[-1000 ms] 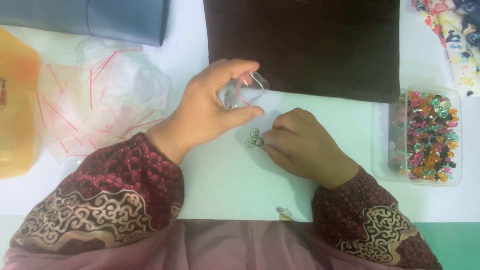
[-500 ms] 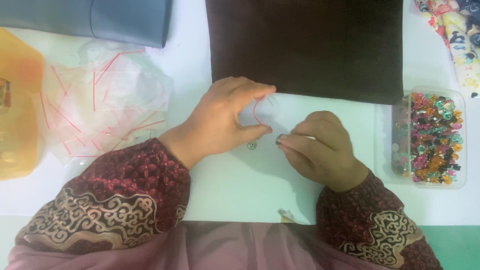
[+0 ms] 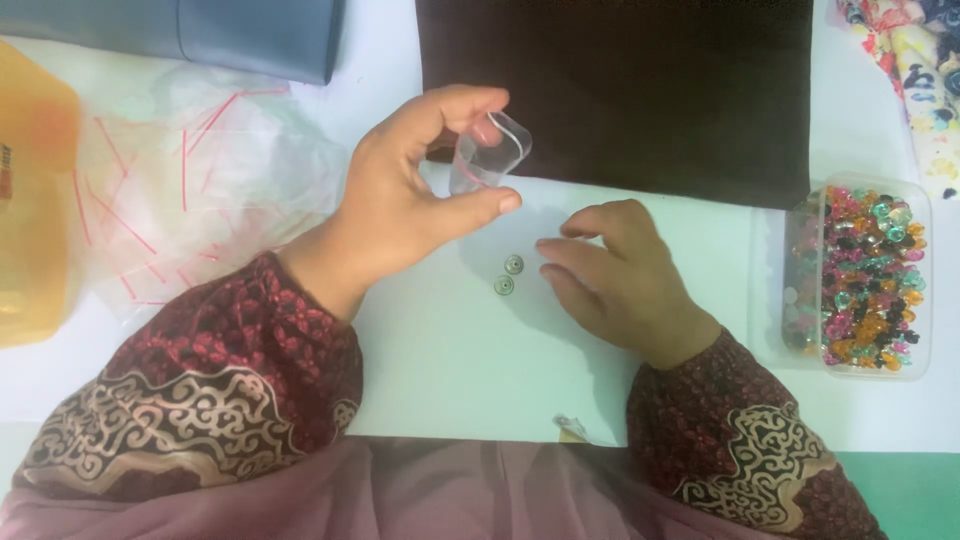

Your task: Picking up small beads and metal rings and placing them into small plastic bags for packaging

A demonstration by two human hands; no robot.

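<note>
Left hand (image 3: 400, 205): fingers pinch a small clear plastic zip bag (image 3: 487, 152) above mid-surface. Right hand (image 3: 615, 275): fingers loose, empty, just beside two small round metal buttons (image 3: 508, 275) on the white surface (image 3: 460, 370).

Clear glossy plastic bag (image 3: 487, 152), two shiny metal snaps (image 3: 508, 275), matt dark cloth (image 3: 640, 90).

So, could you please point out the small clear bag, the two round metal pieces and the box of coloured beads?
small clear bag (image 3: 487, 152), head view, its middle.
round metal pieces (image 3: 513, 264), head view, the upper piece.
box of coloured beads (image 3: 925, 290), head view, its right rim.
</note>
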